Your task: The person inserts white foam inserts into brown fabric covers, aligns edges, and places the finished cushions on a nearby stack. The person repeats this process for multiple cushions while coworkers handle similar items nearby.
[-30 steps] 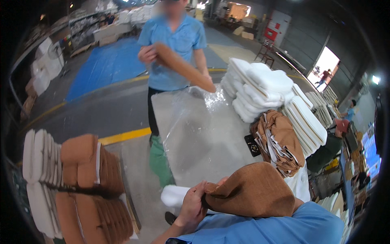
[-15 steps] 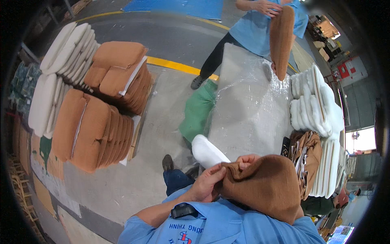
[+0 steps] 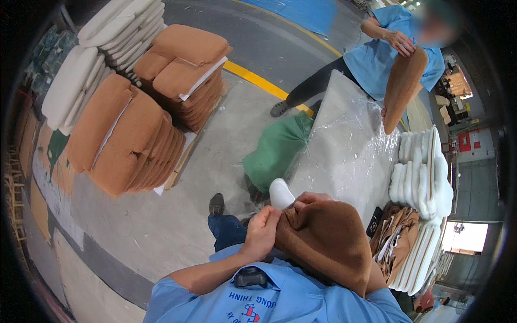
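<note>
A brown fabric cushion cover [image 3: 328, 245] lies against my chest, bulging as if filled. A white padded cushion end [image 3: 281, 194] sticks out beyond the cover's far left edge. My left hand [image 3: 262, 230] is closed, its fingers pinching the edge of the cover. Just to the right, my right hand [image 3: 312, 199] grips the same bunched edge, its forearm partly hidden behind the cover. The fabric is gathered in folds between the two hands.
A plastic-wrapped table [image 3: 344, 140] stands ahead, a green sack [image 3: 277, 151] at its left. Across it, a co-worker [image 3: 377, 64] holds a brown cushion [image 3: 406, 86]. Stacked brown cushions [image 3: 124, 140] and white pads [image 3: 72, 89] stand left; white pads [image 3: 420, 177] and brown covers [image 3: 398, 231] right.
My view has shifted, so the surroundings sit differently in the picture. Less of the white cushion end shows beyond the cover. Both hands still grip the cover's edge.
</note>
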`<state>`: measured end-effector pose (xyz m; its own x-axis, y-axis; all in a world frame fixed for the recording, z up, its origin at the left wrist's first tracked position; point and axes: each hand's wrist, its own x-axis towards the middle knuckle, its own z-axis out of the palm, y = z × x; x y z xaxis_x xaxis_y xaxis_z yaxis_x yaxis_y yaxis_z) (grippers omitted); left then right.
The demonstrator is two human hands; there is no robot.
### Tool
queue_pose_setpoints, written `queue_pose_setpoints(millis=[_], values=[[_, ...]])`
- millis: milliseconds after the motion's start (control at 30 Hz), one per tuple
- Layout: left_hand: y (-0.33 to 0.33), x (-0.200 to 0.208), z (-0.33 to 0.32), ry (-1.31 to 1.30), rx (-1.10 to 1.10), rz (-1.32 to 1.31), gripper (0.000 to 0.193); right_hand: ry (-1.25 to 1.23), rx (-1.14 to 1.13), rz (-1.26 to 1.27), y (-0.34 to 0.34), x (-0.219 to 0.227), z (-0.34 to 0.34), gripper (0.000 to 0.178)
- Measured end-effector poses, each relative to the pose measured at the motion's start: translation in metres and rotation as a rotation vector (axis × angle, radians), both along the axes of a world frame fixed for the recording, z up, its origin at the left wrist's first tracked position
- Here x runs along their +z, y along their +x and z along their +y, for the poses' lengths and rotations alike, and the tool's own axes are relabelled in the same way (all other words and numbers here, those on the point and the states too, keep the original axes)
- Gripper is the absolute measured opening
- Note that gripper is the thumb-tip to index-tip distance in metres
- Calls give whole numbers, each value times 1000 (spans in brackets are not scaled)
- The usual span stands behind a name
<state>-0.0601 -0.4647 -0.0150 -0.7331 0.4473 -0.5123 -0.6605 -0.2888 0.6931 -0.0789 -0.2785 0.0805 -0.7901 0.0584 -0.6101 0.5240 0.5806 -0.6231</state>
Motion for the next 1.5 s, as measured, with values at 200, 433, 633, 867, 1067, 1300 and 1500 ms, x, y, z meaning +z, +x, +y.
queue_pose_setpoints(millis=[200, 433, 633, 867, 1067, 1300, 1500], values=[[-38, -36, 15, -312, 120, 228, 31, -229, -153, 185, -29, -3, -22, 23], [-48, -90, 30, -246, 154, 248, 26, -440, -334, 146, -44, -24, -23, 19], [-53, -99, 31, -13, 228, 154, 25, -508, -373, 128, -48, -36, -22, 17], [-62, -58, 1, 269, 130, 49, 37, -578, -431, 100, -44, -56, -10, 15], [-60, -77, 12, 135, 146, 83, 39, -263, 94, 153, -58, -78, 23, 18], [-53, -127, 34, 50, 145, 186, 35, -296, 41, 152, -50, -82, 21, 25], [-57, -132, 23, 215, -2, 250, 44, -319, -19, 172, -41, -93, 33, 32]])
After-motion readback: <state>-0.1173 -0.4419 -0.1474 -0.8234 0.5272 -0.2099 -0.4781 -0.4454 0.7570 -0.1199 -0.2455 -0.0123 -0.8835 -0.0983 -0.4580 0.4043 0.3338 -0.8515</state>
